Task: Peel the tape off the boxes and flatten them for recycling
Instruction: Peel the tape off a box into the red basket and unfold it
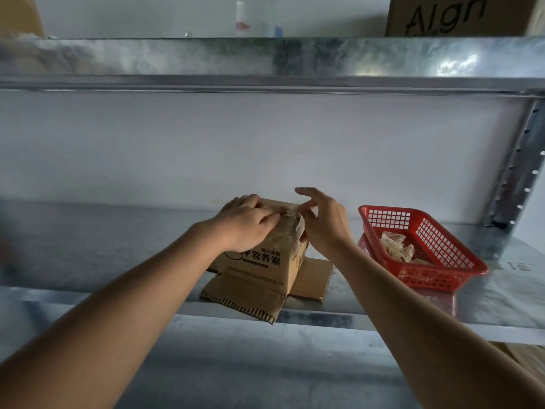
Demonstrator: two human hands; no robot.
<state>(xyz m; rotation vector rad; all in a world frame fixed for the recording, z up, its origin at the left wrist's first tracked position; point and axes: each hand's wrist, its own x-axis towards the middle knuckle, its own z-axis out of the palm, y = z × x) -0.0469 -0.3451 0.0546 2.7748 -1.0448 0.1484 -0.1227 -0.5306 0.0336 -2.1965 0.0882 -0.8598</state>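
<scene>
A small brown cardboard box (265, 261) with black printed characters stands upside down on a metal shelf (118, 255), its lower flaps spread out flat around it. Clear tape (290, 222) runs over its top and down the near right corner. My left hand (246, 224) lies on the box top with fingers bent, pressing it down. My right hand (320, 221) is at the top right edge, thumb and forefinger pinching the loose tape, the other fingers raised.
A red plastic basket (442, 270) to the right of the box holds crumpled pieces of peeled tape (396, 249). An upper metal shelf (265, 60) carries a printed carton (460, 16). A perforated steel upright (519, 169) stands at the right.
</scene>
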